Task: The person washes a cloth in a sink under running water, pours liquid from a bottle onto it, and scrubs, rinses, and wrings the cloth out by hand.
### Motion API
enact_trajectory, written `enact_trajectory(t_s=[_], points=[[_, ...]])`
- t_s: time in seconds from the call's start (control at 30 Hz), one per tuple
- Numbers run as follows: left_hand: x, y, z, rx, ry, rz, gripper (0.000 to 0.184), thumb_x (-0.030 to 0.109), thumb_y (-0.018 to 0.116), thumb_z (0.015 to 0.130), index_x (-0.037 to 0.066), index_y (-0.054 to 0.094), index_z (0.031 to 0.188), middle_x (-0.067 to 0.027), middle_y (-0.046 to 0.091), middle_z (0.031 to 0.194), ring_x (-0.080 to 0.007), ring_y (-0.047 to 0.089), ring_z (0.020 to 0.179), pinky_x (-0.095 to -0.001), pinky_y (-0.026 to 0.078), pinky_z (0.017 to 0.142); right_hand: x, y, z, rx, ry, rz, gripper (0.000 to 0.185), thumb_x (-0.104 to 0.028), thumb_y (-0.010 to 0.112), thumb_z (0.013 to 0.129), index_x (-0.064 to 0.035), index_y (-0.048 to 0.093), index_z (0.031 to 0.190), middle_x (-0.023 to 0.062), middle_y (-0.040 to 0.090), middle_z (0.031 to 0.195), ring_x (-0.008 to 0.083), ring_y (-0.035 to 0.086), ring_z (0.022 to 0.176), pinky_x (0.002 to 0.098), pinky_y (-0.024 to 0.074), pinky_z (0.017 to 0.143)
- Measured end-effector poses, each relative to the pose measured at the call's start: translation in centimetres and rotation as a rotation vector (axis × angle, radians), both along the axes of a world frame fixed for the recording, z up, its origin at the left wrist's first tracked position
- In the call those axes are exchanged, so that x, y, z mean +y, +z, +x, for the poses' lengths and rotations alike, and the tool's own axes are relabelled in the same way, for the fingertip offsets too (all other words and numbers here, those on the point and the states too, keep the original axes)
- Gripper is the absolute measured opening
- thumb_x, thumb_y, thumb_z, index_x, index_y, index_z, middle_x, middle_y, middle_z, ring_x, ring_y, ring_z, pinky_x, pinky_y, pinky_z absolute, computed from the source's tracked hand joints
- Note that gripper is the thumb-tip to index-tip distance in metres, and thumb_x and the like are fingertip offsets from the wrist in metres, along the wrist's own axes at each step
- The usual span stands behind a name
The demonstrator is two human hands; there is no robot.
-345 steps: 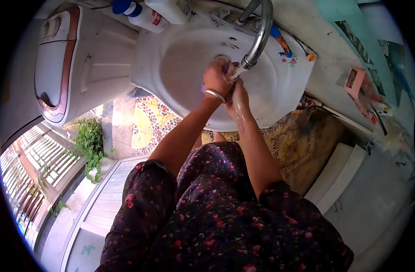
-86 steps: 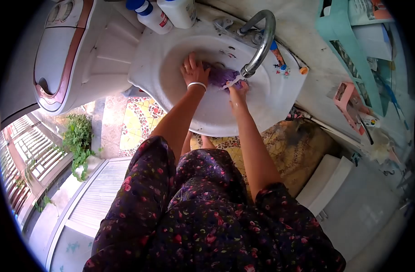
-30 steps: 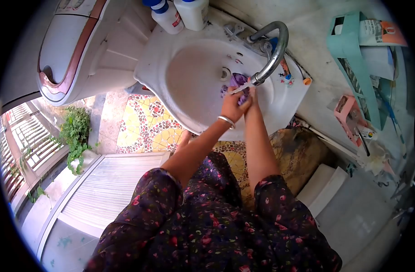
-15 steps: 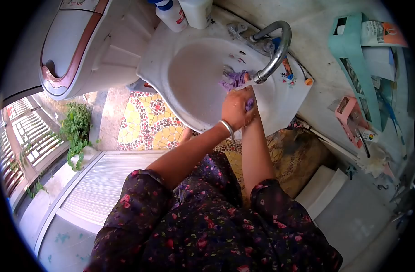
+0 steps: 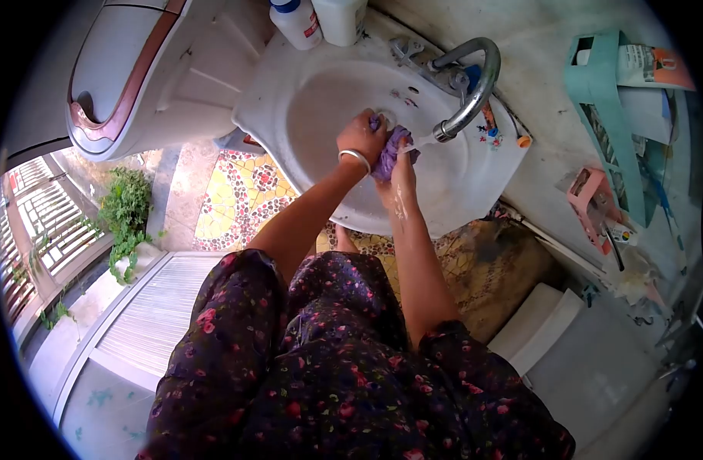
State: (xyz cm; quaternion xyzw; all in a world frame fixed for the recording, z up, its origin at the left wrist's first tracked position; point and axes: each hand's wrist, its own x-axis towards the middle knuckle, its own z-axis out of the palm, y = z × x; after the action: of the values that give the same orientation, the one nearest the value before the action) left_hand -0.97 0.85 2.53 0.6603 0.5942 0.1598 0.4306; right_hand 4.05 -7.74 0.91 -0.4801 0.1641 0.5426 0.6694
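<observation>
A wet, bunched purple cloth point(image 5: 392, 154) is stretched between my hands above the bowl of the white sink point(image 5: 313, 130). My left hand point(image 5: 360, 136), with a bangle on its wrist, is closed round one end of it, near the drain. The other end is gripped by my right hand point(image 5: 401, 178), whose fingers are partly covered by the cloth. Water runs from the curved metal faucet point(image 5: 474, 96) onto the cloth beside my right hand, and wet streaks show on my right forearm.
Two bottles, one white with a blue cap point(image 5: 295, 24), stand at the sink's back left. A toothbrush or brush with an orange end point(image 5: 525, 142) lies on the right rim. Green point(image 5: 612, 130) and pink point(image 5: 589, 201) holders hang at the right; a white-and-pink machine point(image 5: 125, 69) stands left.
Since half a second ago, my left hand has moved left and up, away from my right forearm. The cloth has shifted down from beside the drain and now spans both hands.
</observation>
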Motion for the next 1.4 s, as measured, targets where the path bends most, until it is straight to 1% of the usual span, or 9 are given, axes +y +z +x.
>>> enact_trajectory(t_s=[0.13,0.23,0.33,0.53,0.63,0.77,0.87,0.97,1.4], points=[[-3.9,0.6,0.4,-0.325,-0.033,0.417,0.023,0.028,0.064,0.077,0.006,0.062,0.086,-0.0179,0.063,0.084,-0.0382,0.058,0.081,-0.0435,0.046,0.074,-0.1,-1.8,2.1,-0.070,0.115,0.167,0.044,-0.042,0.047,0.094,-0.0058,0.048,0.119,0.0076,0.053,0.116,0.0182,0.054,0.106,0.0333,0.0453,0.091],[-7.9,2.7,-0.1,-0.367,-0.253,0.159,0.024,0.025,0.065,0.072,0.007,0.062,0.089,-0.0180,0.062,0.086,-0.0375,0.058,0.084,-0.0437,0.047,0.076,-2.3,-9.8,1.4,0.249,0.146,1.048,0.043,-0.040,0.039,0.096,-0.0043,0.048,0.118,0.0083,0.053,0.114,0.0178,0.055,0.104,0.0338,0.0449,0.091],[-2.1,-0.2,-0.7,-0.143,-0.221,0.110,0.029,0.033,0.061,0.079,0.006,0.062,0.088,-0.0197,0.062,0.081,-0.0399,0.060,0.079,-0.0445,0.048,0.070,-0.4,0.9,0.1,0.036,0.018,-0.081,0.049,-0.040,0.039,0.096,0.0003,0.044,0.125,0.0104,0.052,0.122,0.0196,0.053,0.112,0.0354,0.0435,0.096],[4.2,-4.6,-2.2,0.060,-0.391,0.070,0.037,0.041,0.057,0.085,0.005,0.065,0.087,-0.0204,0.063,0.093,-0.0391,0.059,0.088,-0.0442,0.047,0.075,-1.0,-1.5,1.5,-0.056,0.025,0.175,0.045,-0.030,0.056,0.091,-0.0091,0.043,0.129,0.0087,0.052,0.120,0.0227,0.052,0.110,0.0356,0.0391,0.100],[3.8,-8.4,-2.3,0.462,-0.361,0.483,0.048,0.051,0.059,0.081,0.007,0.069,0.100,-0.0115,0.044,0.134,-0.0311,0.037,0.125,-0.0442,0.038,0.095,-2.6,-7.5,4.1,-0.105,0.114,-0.485,0.041,-0.042,0.066,0.082,-0.0141,0.051,0.108,0.0044,0.050,0.101,0.0183,0.048,0.083,0.0303,0.0388,0.074],[-3.5,-5.9,0.5,0.561,-0.190,0.391,0.053,0.053,0.065,0.076,0.006,0.068,0.100,-0.0131,0.039,0.139,-0.0344,0.038,0.125,-0.0448,0.037,0.096,-1.0,-4.9,4.8,-0.186,0.184,-0.365,0.048,-0.054,0.063,0.081,-0.0132,0.053,0.105,0.0077,0.056,0.098,0.0230,0.056,0.081,0.0351,0.0441,0.063],[-6.8,-4.3,1.9,-0.451,-0.038,-0.489,0.037,0.030,0.070,0.072,0.003,0.064,0.097,-0.0148,0.064,0.103,-0.0287,0.058,0.103,-0.0407,0.040,0.092,0.5,-7.1,8.8,-0.024,0.302,-0.091,0.058,-0.062,0.055,0.082,-0.0067,0.057,0.101,0.0118,0.060,0.093,0.0251,0.060,0.082,0.0391,0.0498,0.067],[-8.8,0.4,1.6,-0.598,-0.280,0.352,0.030,0.028,0.068,0.071,0.006,0.064,0.091,-0.0153,0.064,0.083,-0.0358,0.060,0.079,-0.0423,0.047,0.075,1.4,-2.6,8.6,0.200,0.401,-0.052,0.042,-0.047,0.046,0.090,-0.0076,0.059,0.097,0.0080,0.062,0.086,0.0202,0.062,0.076,0.0338,0.0529,0.067],[-9.0,4.0,0.9,-0.265,-0.240,0.159,0.025,0.029,0.067,0.070,0.010,0.066,0.085,-0.0179,0.061,0.078,-0.0366,0.057,0.076,-0.0429,0.048,0.075,-1.3,-2.5,5.7,0.140,0.178,0.035,0.032,-0.035,0.046,0.093,-0.0091,0.053,0.110,0.0053,0.058,0.101,0.0195,0.059,0.093,0.0336,0.0494,0.083]])
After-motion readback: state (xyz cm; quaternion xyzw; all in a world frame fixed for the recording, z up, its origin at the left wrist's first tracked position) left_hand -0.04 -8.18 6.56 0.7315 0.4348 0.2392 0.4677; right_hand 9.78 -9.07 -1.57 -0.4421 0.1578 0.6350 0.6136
